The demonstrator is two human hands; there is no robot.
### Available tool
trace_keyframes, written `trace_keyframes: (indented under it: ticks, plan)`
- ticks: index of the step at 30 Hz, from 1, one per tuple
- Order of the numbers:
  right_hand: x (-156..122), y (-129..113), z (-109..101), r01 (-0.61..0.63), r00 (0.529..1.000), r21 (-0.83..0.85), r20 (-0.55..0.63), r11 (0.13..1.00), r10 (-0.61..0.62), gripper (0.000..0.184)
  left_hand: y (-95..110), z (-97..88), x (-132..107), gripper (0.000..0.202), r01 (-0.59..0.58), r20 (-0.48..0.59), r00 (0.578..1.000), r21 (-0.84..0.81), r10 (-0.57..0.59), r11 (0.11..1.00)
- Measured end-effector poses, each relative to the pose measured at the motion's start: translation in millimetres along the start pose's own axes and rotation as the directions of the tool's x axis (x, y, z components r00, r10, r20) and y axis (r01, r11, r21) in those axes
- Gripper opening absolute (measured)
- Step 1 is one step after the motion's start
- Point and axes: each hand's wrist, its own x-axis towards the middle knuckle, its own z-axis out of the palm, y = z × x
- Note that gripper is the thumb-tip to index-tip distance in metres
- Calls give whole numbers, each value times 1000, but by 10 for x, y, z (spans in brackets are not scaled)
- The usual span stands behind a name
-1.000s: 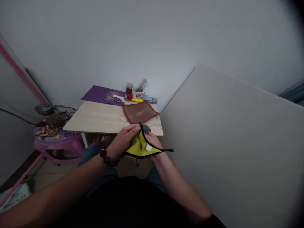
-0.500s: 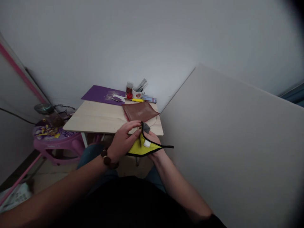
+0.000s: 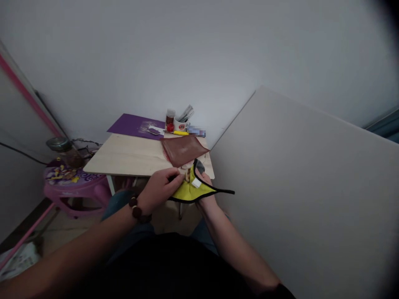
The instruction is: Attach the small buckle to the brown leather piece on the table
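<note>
Purple mat (image 3: 124,125): beyond brown sheet (image 3: 183,150), leftward
White mug (image 3: 178,126): behind sheet, holding pale strips (image 3: 187,113)
Left hand (image 3: 160,185): pinching black-edged yellow cloth (image 3: 187,194)
Right hand (image 3: 207,179): gripping cloth, partly hidden

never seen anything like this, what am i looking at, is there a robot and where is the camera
No robot here: these are a person's two bare hands, seen by a camera worn on their head, looking forward and down. The left hand holds a yellow cloth with black edging, while the right hand is behind it, partly hidden. Beyond them is a pale wooden table. On it lie a brown sheet and a purple mat, with a white mug and a jar near the wall.
</note>
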Motion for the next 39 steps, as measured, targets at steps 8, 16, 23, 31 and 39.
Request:
trace_keyframes:
  ticks: [8, 16, 23, 31, 39]
  plan:
    - [-85, 29, 27, -44, 999, -78, -24, 996, 42, 47, -8, 16, 31, 41, 8, 29, 1000, -61, -7, 998]
    - [-312, -141, 185, 52, 995, -269, 101, 962, -26, 42, -61, -34, 59, 30, 17, 9, 1000, -86, -16, 996]
    - [-211, -79, 101, 42, 999, -393, 10, 919, -42, 41, -83, -11, 93, 40, -2, 29, 1000, -13, 2, 1000]
    - [-280, -79, 93, 67, 997, -411, 49, 909, -51, 37, -137, -15, 98, 39, 7, 58, 998, -30, -5, 1000]
    - [-307, -125, 126, 68, 998, -400, 32, 914, -61, 37, -54, -62, 109, 37, 1, 72, 997, -13, 0, 1000]
